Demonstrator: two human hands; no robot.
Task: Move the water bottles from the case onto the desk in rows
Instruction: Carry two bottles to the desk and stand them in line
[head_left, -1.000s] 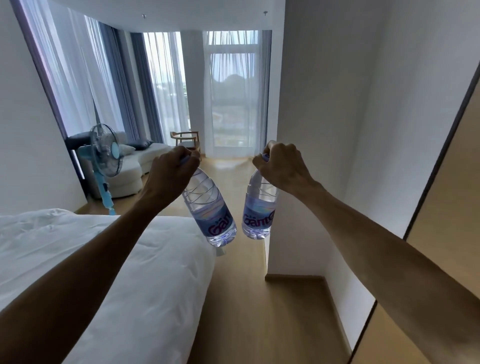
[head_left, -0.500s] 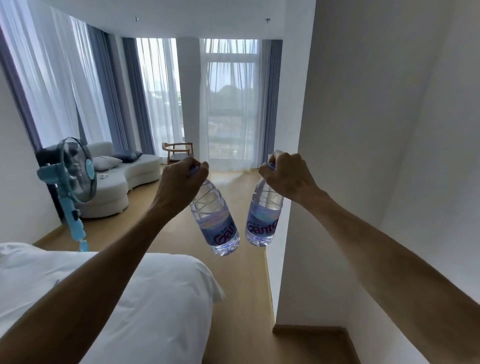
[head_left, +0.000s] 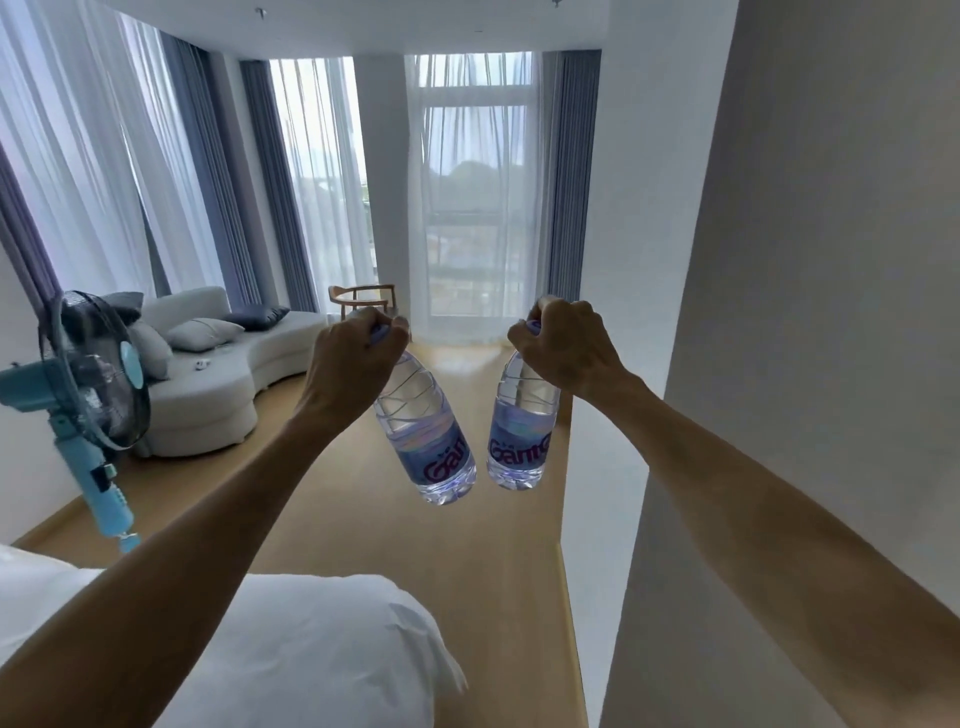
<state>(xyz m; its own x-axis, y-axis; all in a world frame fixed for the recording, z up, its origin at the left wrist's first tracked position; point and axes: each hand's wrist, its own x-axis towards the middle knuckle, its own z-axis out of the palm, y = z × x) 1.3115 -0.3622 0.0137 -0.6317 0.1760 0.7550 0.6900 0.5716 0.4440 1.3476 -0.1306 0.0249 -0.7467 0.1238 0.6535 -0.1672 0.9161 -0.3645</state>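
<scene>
**Two bottles carried in the air past the bed**

The left hand (head_left: 353, 358) has its fingers clamped round the cap end of the left bottle (head_left: 426, 441), which hangs tilted, its base swung toward the other one. The right hand (head_left: 561, 348) has its fingers closed the same way on the neck of the right bottle (head_left: 519, 441), which hangs nearly upright. The two bases are near each other but apart. Both bottles are clear, with a blue label bearing purple letters, and both hang above the floor (head_left: 363, 519), resting on nothing.

The floor is pale wood, running from beside the bed (head_left: 311, 649) toward the windows. The bed, with white bedding, lies at the lower left, below the left arm. Beyond the bed, to its left, stands a light blue fan (head_left: 88, 384), and further back a white curved sofa (head_left: 208, 384) with grey and white cushions. A wooden chair (head_left: 363, 299) sits beyond the sofa, by the far window. Sheer white curtains (head_left: 467, 182) with blue-grey drapes cover the tall windows. A plain white wall (head_left: 805, 312) rises across the floor from the bed, to the right of the right arm.
</scene>
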